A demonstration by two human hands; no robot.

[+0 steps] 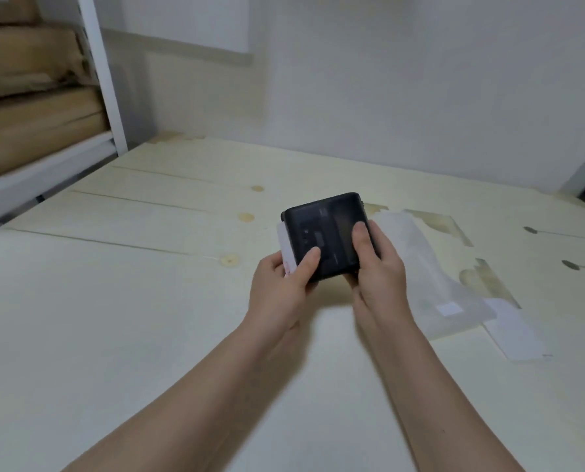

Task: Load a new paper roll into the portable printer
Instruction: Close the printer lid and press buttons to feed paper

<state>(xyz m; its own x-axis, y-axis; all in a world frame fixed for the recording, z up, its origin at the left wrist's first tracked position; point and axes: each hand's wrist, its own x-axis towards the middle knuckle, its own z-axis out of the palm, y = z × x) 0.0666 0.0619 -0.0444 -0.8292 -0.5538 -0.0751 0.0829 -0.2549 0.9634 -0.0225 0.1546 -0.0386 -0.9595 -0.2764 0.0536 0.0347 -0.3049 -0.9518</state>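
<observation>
A small black portable printer (pixel 325 229) is held just above the pale wooden table (pixel 148 301), lid side up and closed. A white strip of paper (pixel 286 248) sticks out of its left edge. My left hand (pixel 284 284) grips the printer's near left corner, thumb on top and fingers against the paper strip. My right hand (pixel 376 267) holds the near right side, thumb pressed flat on the top face.
A crumpled clear plastic wrapper (pixel 430 277) lies right of my hands, with a flat white paper strip (pixel 519 332) past it. Brown paper packages (pixel 28 107) are stacked on a white shelf frame (pixel 103 80) at the back left. A wall bounds the table's far edge.
</observation>
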